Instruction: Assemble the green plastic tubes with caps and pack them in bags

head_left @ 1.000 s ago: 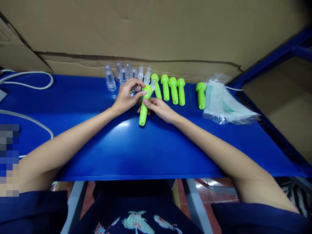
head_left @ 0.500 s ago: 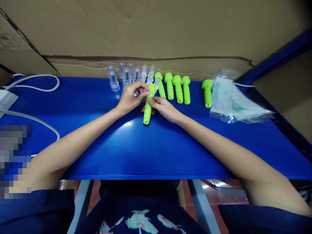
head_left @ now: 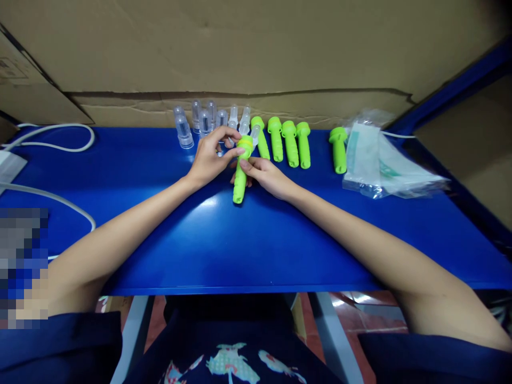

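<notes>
Both my hands hold one lime-green ribbed handle (head_left: 240, 181) tilted above the blue table (head_left: 224, 240). My right hand (head_left: 262, 173) grips its shaft from the right. My left hand (head_left: 210, 157) pinches the wide head end, where a clear plastic piece (head_left: 254, 133) sticks out. Just behind my hands, several more green handles (head_left: 286, 141) lie side by side, and one further green handle (head_left: 338, 149) lies apart to the right. A cluster of clear plastic caps (head_left: 200, 122) stands at the back, left of the handles.
A pile of clear plastic bags (head_left: 380, 162) lies at the right end of the table. White cables (head_left: 48, 144) loop across the left end. Brown cardboard (head_left: 240, 53) forms a wall behind the table. A blue frame rail (head_left: 452, 85) runs along the right.
My hands and the held handle stay together in almost the same place. The head camera has shifted slightly, so the scene sits a little differently.
</notes>
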Demonstrator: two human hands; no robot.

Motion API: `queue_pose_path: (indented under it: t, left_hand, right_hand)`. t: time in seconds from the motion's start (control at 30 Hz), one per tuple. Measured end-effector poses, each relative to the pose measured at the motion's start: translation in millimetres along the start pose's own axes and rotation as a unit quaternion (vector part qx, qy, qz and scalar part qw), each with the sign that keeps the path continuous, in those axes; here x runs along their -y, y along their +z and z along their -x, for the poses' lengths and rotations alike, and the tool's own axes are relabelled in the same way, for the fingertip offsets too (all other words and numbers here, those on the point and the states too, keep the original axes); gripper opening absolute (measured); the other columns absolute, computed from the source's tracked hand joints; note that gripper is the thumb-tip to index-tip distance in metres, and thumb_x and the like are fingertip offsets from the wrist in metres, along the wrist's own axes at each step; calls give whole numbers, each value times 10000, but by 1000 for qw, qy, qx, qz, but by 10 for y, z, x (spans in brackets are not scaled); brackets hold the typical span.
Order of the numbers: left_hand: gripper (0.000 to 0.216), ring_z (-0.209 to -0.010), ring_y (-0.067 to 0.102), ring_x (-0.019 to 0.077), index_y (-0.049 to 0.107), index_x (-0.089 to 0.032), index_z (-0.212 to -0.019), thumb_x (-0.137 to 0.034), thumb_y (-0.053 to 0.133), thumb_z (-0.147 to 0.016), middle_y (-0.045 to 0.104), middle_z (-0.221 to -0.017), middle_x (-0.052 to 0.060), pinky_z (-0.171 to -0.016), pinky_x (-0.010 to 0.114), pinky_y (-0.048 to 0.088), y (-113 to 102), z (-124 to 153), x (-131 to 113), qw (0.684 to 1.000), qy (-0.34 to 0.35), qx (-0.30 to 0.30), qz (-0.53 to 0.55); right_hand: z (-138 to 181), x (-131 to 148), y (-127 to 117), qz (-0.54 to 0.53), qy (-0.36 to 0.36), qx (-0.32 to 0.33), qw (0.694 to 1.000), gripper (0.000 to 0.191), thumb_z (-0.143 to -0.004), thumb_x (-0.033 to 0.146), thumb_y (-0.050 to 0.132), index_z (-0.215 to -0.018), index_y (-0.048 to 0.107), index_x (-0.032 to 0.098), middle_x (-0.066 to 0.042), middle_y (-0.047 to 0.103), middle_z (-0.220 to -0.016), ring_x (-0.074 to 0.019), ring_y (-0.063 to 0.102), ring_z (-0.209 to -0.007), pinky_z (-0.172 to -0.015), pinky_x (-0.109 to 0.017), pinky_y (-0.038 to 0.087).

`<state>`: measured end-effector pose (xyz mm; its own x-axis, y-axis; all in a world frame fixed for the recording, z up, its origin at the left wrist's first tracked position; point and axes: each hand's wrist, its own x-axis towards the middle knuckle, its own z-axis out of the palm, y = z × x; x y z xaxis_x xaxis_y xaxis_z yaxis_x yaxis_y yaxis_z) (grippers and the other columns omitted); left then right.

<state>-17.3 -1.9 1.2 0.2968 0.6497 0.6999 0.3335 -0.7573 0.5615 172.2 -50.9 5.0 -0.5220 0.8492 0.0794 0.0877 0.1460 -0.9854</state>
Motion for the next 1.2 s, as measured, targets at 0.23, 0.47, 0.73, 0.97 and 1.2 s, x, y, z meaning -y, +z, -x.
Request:
queue_pose_path:
  t: [0.23, 0.47, 0.73, 0.97, 1.2]
  left_hand:
    - [302, -724, 609, 115, 712, -195, -949, -458, 814, -840, 754, -946, 30, -633, 257, 456, -47, -44, 98, 998, -34, 32, 43]
    - [174, -793, 636, 126, 712, -184, -931, -243, 822, -809, 723, -905, 16, -677, 259, 455, -89, -66, 72, 997, -33, 55, 51]
    - [175, -828, 670, 134, 704, -189, -929, -348, 767, -897, 733, -920, 18, -695, 268, 477, -42, -21, 44, 999, 2, 27, 17]
    - [360, -829, 675, 147, 674, -196, -874, -547, 678, -954, 727, -891, 22, -742, 302, 503, -5, 13, -26, 999, 46, 3, -12]
    - [435, -832, 671, 136, 672, -179, -945, -614, 683, -923, 730, -931, 36, -707, 260, 492, -56, -22, -6, 999, -2, 43, 19]
  right_hand:
    - [3, 15, -2, 0, 15, 9, 1000, 594, -925, 739, 631, -960, 638, 146, -83, 747, -802, -137, 606, -658, -608, -258, 474]
    - [10, 9, -1, -9, 10, 16, 1000, 640, -878, 784, 646, -932, 620, 147, -78, 751, -799, -119, 582, -632, -605, -246, 469]
    - [12, 27, -2, 6, 13, 12, 1000, 596, -923, 745, 626, -936, 612, 149, -71, 736, -781, -120, 567, -621, -610, -253, 475]
    - [0, 44, 25, 0, 22, -3, 1000, 565, -927, 725, 639, -901, 592, 163, -49, 714, -745, -114, 554, -605, -594, -246, 467]
    - [4, 55, 31, 1, 31, 2, 1000, 542, -941, 696, 643, -903, 600, 157, -48, 707, -728, -118, 563, -611, -588, -243, 459]
